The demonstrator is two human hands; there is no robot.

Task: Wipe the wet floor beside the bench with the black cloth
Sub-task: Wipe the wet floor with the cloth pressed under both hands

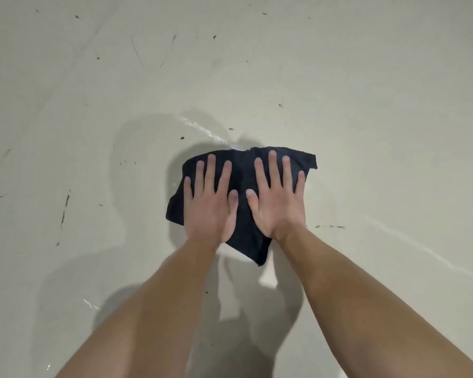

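I have both palms pressed flat on the black cloth point(243, 203), which lies bunched on the pale floor point(380, 110) straight ahead of me. My left hand point(210, 205) covers its left half and my right hand point(277, 203) its right half, thumbs nearly meeting in the middle. Neither grip is closed on anything: the fingers are spread and laid open, holding the cloth down by pressure alone. A shiny wet streak point(202, 129) runs up and away from the cloth's far edge, and a second streak point(410, 241) glistens off to my right; small dark specks of grit dot the floor around them. No bench shows from here. To do this stroke well, I judge I should keep my weight over the heels of my hands so the cloth does not slip out from under them, push along the line of the streak rather than across it, and overlap each pass. The loose corner hanging near my right wrist could fold under and smear, so I would flatten it first.
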